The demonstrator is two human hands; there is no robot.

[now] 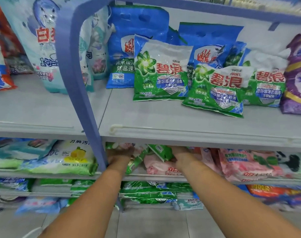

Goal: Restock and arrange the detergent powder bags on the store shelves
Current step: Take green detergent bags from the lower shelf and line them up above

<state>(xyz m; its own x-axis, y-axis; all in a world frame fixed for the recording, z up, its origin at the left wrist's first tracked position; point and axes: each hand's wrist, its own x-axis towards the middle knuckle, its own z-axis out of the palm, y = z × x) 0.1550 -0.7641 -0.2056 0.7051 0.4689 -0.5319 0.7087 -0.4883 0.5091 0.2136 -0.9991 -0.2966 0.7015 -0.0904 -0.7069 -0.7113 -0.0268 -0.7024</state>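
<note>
Both hands reach under the upper shelf (180, 133) into the 2nd shelf, prob. to pull green bags fwd. Left hand (119, 154) lies on a green bag (135, 163); right hand (179, 156) is at another green bag (161, 151), tilted up. Fingers hidden/blurred, can't tell grip. Three green-white Ariel bags (160, 74) lean on blue bags (139, 40) above, glossy, crinkled.

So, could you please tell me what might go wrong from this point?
Both hands, left and right, reach under the upper shelf among loosely piled bags, so the tilted green bag between them might slip forward. Above, the front green Ariel bag leans on its neighbours and could slide if the shelf is bumped.
</note>
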